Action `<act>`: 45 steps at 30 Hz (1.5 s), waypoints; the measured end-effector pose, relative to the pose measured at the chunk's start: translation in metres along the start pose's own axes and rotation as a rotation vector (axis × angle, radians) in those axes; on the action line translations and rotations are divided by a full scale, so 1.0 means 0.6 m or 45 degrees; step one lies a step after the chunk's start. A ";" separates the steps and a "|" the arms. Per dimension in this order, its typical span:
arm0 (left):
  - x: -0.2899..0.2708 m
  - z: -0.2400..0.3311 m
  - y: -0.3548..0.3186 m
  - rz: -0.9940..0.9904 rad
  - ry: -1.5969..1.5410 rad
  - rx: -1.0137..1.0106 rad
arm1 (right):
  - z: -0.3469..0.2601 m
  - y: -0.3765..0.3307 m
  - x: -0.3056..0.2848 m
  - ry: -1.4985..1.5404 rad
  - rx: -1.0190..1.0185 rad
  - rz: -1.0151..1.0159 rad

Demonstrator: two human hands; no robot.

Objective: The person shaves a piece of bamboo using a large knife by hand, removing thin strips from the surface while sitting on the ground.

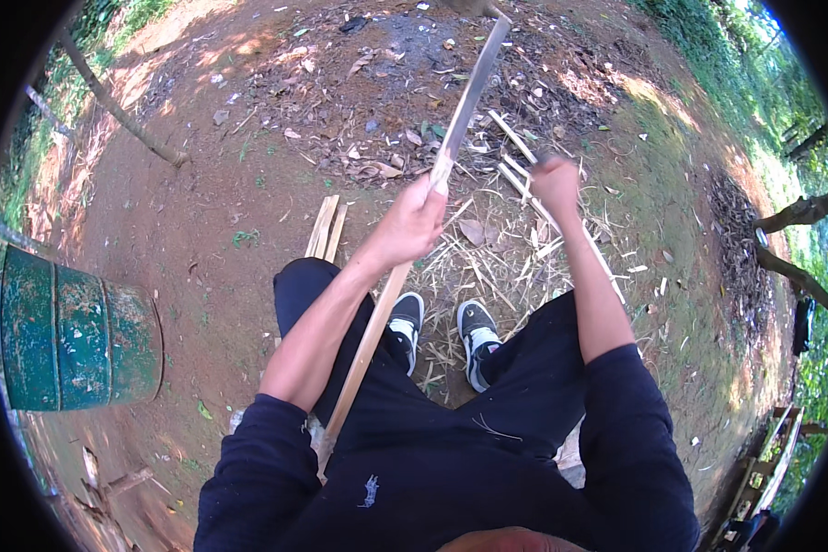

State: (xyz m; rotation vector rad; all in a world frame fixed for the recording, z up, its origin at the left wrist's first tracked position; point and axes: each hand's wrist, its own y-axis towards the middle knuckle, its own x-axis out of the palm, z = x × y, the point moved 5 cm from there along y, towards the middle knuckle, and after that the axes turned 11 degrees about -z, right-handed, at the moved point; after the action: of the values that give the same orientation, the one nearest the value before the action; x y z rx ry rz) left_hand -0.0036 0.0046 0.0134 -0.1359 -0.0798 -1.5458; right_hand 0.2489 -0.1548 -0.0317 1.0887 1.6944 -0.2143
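My left hand is closed around a long wooden strip. The strip slants from beside my left hip up and away between my hands; its lower length is pale, its upper length greyish. To the right, my right hand is a fist around a short dark handle-like object; whatever extends from it does not show clearly. Under that hand and forearm lie several pale thin strips on the ground. More cut strips rest beside my left knee.
Pale shavings litter the soil around my shoes. A weathered green metal drum is at the left. Dry leaves spread ahead. Thin trunks rise at far left, and branches jut in from the right.
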 end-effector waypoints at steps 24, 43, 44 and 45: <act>0.044 -0.016 0.015 -0.105 0.142 -0.164 | -0.162 -0.097 -0.064 -0.074 -0.459 -0.213; 0.018 0.015 0.022 -0.107 -0.141 -0.169 | 0.170 -0.007 -0.081 0.173 0.963 0.098; 0.000 -0.003 0.024 -0.212 -0.354 -0.095 | 0.164 -0.018 -0.082 0.270 0.995 0.101; -0.002 -0.009 0.026 -0.218 -0.369 -0.106 | 0.127 -0.024 -0.096 0.289 0.903 0.186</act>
State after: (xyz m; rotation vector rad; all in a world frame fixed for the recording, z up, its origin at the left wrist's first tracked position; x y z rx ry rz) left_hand 0.0120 0.0056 0.0075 -0.4285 -0.2622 -1.6920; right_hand 0.2906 -0.2412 -0.0209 1.8062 1.7706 -0.6510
